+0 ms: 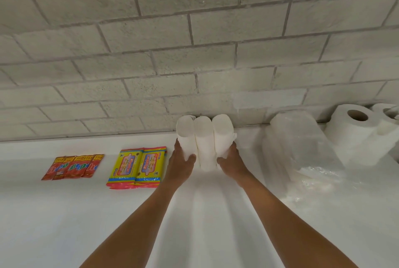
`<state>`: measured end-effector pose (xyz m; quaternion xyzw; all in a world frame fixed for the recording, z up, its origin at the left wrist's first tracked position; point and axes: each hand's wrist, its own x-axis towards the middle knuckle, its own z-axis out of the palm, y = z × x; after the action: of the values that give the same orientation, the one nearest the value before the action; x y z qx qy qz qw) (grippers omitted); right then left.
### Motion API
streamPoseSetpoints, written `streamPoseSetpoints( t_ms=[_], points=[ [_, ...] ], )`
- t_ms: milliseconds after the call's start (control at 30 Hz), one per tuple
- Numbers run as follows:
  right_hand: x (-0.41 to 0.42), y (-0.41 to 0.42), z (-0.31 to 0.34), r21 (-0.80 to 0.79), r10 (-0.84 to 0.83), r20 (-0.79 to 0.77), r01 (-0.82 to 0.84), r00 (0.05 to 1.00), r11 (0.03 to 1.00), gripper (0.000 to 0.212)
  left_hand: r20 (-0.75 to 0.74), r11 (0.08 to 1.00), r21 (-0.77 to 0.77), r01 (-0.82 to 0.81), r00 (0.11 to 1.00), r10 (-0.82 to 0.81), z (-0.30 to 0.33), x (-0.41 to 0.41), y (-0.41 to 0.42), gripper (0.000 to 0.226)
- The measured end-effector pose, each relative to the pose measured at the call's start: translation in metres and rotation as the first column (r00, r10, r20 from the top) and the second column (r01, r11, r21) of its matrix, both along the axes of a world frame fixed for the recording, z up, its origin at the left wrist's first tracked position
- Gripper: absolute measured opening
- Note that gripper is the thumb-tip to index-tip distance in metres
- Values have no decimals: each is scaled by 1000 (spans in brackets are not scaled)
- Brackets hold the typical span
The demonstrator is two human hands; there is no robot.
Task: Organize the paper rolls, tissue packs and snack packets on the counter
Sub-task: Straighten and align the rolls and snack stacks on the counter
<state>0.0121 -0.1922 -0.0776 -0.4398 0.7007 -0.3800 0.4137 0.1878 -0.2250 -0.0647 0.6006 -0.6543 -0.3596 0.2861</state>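
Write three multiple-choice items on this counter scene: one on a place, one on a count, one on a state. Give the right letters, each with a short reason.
1. Where do the yellow tissue packs lie?
A. between the red snack packets and the hands
B. under the clear plastic bag
C. right of the large paper roll

2. How many slim white paper rolls stand between the hands?
A. one
B. three
C. five

3. What are the left hand and right hand doing?
A. hanging idle
B. holding the row from both sides
C. tearing a packet

Answers: 1 A, the tissue packs sit right of the snack packets; 2 B, three tops show; 3 B, a hand holds each outer roll.
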Motion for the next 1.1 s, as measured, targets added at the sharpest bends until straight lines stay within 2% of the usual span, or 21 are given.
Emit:
streamPoseSetpoints(
  t_ms=[167,500,667,867,1000,1100],
  points=[
    [7,-2,-3,-16,-9,-13,9,1000,1000,81,-2,999,-37,-5,1000,5,5,5,0,66],
    [11,2,-3,-51,-100,-88,96,991,994,71,0,1000,-12,-12,1000,12,2,3,0,69],
    [9,10,-1,-23,-94,-97,92,991,995,82,10,997,73,-21,1000,21,5,9,7,79],
    [0,44,4,109,-48,-83,57,995,992,87,84,979,193,-60,995,44,6,17,28,88],
    [-2,78,13,145,-18,-81,30,997,989,83,57,966,258,9,998,-25,4,20,48,85],
    [0,106,34,99,-9,-98,19,995,995,73,13,950,293,104,994,-113,9,17,73,77]
  ],
)
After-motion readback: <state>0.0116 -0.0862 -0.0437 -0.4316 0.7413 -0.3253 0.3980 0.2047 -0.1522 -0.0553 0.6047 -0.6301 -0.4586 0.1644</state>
